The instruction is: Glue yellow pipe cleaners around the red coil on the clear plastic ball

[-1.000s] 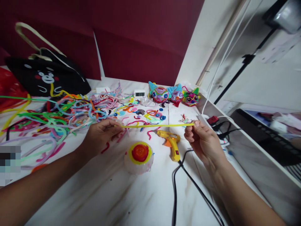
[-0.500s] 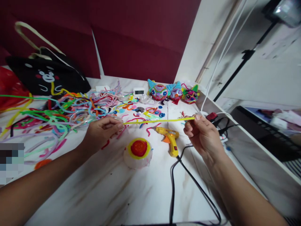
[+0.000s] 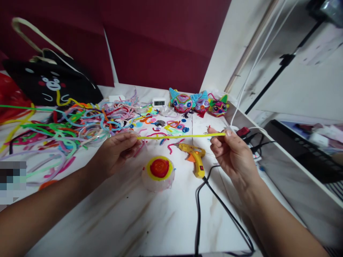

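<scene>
The left hand and right hand each pinch an end of the yellow stem, stretched across mid-frame; a light, even pull should best hold it straight.

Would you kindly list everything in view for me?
Held pipe cleaner: 1, yellow, stretched across centre
Table: 1, white, foreground
Dome: 1, whitish, yellow, red, centre
Glue gun: 1, yellow, right of dome
Cord: apparently 1, black, lower right
Loose pipe cleaners: many, mixed, left
Figures: 3, multicoloured, table's back
Digital display: 1, white, left of figures
Discs: several, mixed, mid-table
Handled bag: 1, black, back left
Plastic: 1, red, left edge
Backdrop: 1, maroon, behind table
Power strip: 1, white, right
Pole: 1, black, upper right
Left hand: 1, bare, centre left
Right hand: 1, bare, centre right
</scene>
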